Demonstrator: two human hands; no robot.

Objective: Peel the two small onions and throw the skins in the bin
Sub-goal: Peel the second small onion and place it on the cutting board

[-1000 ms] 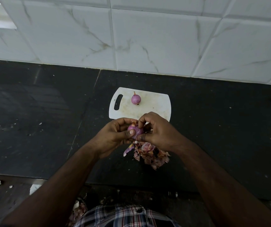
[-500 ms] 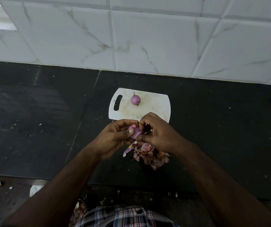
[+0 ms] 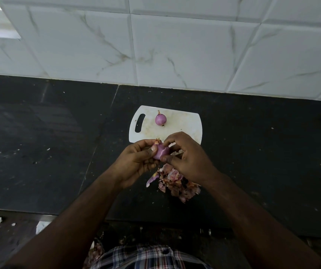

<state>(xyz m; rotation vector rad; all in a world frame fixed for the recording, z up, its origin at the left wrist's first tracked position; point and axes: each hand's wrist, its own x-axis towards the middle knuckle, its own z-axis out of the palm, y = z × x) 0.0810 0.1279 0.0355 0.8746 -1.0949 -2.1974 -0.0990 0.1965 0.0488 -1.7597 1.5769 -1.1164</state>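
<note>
Left hand [image 3: 136, 162] cups the held onion [image 3: 160, 151], thumb across it; right hand [image 3: 187, 158] pinches its skin above the tabletop [image 3: 262, 162].

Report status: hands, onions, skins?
Left hand grips onion; right hand picks its skin. Second onion on board. Skins piled on counter, unbinned.
</note>
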